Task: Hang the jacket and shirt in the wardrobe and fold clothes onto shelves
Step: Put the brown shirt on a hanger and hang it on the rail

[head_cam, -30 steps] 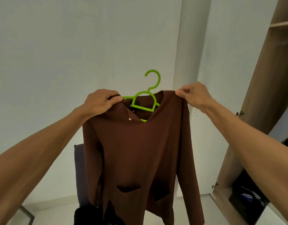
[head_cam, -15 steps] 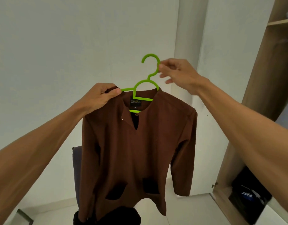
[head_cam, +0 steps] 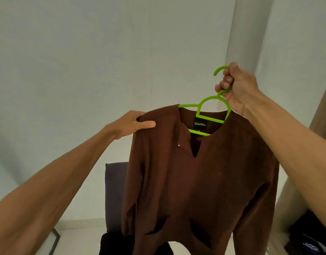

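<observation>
Right hand [head_cam: 237, 89]: clenched round the neck of the green hanger [head_cam: 210, 98], with the hook's tip poking out above my fist.
Left hand [head_cam: 129, 126]: pinching the shirt's shoulder cloth, thumb on the front, just past the hanger's left end.
Shirt [head_cam: 204, 181]: brown, on the hanger, held in the air between my hands and not yet in the wardrobe.
Wardrobe [head_cam: 324, 107]: only a strip of its wooden side shows at my right; I can't see a rail.
Chair [head_cam: 115, 190]: dark back behind the shirt, with dark clothes heaped below it.
Step in hand: I judge the shoulder on my left is bunched and not squarely over the hanger's left end. I'd draw it outward and down until it sits like the other side.
Care: I'd keep the hook level while tugging so the right shoulder doesn't slide off, then release my left hand before swinging toward the wardrobe.
Change: half a second back my right fingertips only touched the hook's stem; now the whole fist holds it. My left hand has moved from the collar out to the shoulder.
</observation>
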